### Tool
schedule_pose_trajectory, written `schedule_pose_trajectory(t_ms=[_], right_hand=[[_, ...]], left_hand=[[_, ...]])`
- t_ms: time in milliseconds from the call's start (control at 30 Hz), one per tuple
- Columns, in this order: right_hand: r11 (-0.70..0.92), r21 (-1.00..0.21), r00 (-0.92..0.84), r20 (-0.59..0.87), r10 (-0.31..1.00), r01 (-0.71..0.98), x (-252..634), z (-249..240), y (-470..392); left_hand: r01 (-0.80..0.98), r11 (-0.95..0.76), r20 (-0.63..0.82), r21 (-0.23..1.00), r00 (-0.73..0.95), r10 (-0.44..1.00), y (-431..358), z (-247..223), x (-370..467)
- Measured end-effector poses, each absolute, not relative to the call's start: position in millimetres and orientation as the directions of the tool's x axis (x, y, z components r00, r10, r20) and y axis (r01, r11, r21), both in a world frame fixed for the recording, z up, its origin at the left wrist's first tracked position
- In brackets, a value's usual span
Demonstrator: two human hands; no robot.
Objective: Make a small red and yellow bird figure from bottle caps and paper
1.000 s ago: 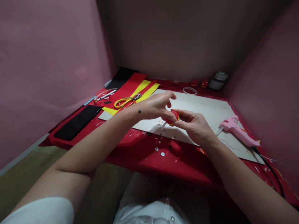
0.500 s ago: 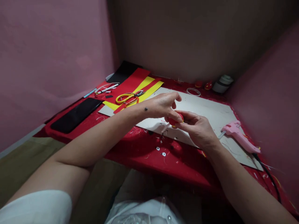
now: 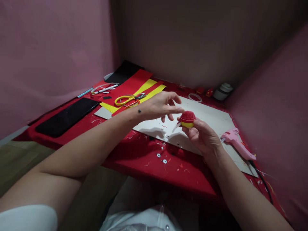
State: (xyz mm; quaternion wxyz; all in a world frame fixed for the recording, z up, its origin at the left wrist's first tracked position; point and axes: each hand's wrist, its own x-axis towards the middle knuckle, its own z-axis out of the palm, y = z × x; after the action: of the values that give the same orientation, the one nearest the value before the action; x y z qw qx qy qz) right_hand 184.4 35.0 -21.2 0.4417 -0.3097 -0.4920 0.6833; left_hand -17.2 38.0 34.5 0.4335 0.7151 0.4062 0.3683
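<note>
Right hand (image 3: 204, 136) is closed on the red-and-yellow piece (image 3: 187, 118), held above the white board (image 3: 209, 112). Since the earlier frame, it has been uncovered by the left hand (image 3: 162, 104), held loosely open just beside it, fingers extended.

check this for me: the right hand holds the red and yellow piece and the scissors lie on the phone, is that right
Not quite: the scissors lie on the coloured sheets, not on the phone, as the head view shows. The right hand does hold the red and yellow piece.
</note>
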Motion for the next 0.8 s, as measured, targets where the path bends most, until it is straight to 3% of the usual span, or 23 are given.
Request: schedule_pose_trajectory(t_ms=[167, 300, 400, 600, 800], right_hand=[[-0.161, -0.913, -0.405, 0.004, 0.914, -0.375, 187.8, -22.8, 39.1], [-0.133, -0.923, -0.401, 0.025, 0.916, -0.361, 189.4, -24.7, 40.5], [-0.133, -0.926, -0.399, 0.021, 0.917, -0.354, 189.3, -24.0, 39.3], [-0.201, -0.89, -0.402, -0.021, 0.915, -0.409, 188.7, -17.3, 34.6], [-0.204, -0.912, -0.421, -0.038, 0.906, -0.356, 192.2, -16.8, 33.4]], left_hand=[[0.184, -0.415, 0.287, 0.891, 0.481, 0.828, 31.9, 31.1, -22.4], [0.225, -0.661, 0.457, 0.716, 0.565, 0.687, 24.5, 28.8, -19.0], [0.285, -0.731, 0.503, 0.62, 0.57, 0.65, 23.1, 25.8, -15.6], [0.24, -0.693, 0.5, 0.68, 0.539, 0.677, 26.1, 26.6, -19.3], [0.134, -0.624, 0.485, 0.77, 0.512, 0.709, 23.4, 33.7, -24.5]])
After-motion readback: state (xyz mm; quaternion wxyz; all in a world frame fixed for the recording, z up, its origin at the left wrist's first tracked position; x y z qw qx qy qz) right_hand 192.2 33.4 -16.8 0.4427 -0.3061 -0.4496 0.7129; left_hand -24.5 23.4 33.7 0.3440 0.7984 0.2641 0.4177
